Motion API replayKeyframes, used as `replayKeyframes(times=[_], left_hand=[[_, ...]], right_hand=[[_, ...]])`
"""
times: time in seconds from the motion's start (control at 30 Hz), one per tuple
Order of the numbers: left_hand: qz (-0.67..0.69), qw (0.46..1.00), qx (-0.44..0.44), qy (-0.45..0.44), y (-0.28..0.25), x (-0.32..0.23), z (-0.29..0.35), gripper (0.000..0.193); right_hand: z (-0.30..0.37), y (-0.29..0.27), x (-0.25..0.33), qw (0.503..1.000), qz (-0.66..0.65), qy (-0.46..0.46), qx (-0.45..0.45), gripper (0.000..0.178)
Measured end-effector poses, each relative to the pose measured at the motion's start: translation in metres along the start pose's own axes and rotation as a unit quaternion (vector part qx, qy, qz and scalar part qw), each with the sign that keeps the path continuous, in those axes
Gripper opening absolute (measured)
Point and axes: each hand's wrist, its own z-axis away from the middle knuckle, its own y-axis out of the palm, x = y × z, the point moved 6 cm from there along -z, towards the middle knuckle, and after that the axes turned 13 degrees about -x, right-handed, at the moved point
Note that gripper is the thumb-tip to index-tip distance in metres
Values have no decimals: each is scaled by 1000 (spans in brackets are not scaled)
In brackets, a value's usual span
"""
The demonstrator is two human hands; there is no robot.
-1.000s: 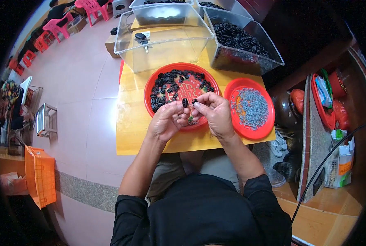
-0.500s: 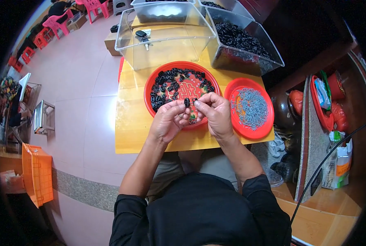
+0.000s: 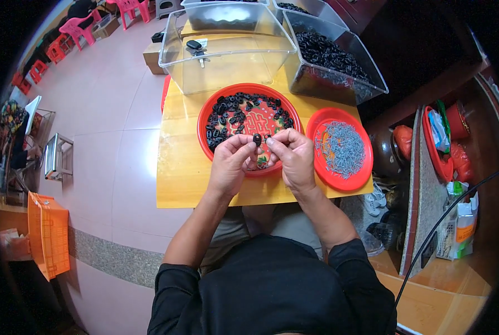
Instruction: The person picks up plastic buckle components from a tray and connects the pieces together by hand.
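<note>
Left hand (image 3: 230, 163): we pinch an oval black piece (image 3: 257, 139) between thumb and forefinger, above the basin.
Right hand (image 3: 296, 163): thumb and forefinger pressed on a small dark bit (image 3: 268, 137), mostly hidden, just beside that piece.
Red basin (image 3: 201, 129): beneath our fingers, holding loose black pieces (image 3: 222, 107).
Red plate (image 3: 347, 186): rightward on our yellow counter (image 3: 177, 173), bearing thin grey pins (image 3: 345, 152).
Clear bin (image 3: 323, 85): beyond, heaped black.

Seemingly a character (image 3: 256, 119), on red tray (image 3: 249, 87)
</note>
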Motion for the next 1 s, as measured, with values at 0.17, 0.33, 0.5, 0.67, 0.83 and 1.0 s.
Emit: replayKeyframes(times=[0.17,0.33,0.5,0.67,0.83,1.0], left_hand=[[-28,999,-22,39,3,-2,2,10],[-54,997,-18,51,3,-4,3,8],[-141,988,44,53,-1,-12,3,7],[-254,958,134,-4,-1,-15,5,13],[-265,950,167,-9,-1,-14,7,15],[-242,953,181,-34,2,-12,11,16]], right_hand=[[3,3,-2,1000,4,11,2,3],[5,4,-5,999,-10,27,26,3],[7,7,4,992,12,69,103,12],[14,9,12,969,95,78,215,30],[18,10,10,954,125,39,269,32],[21,7,9,958,102,16,268,25]])
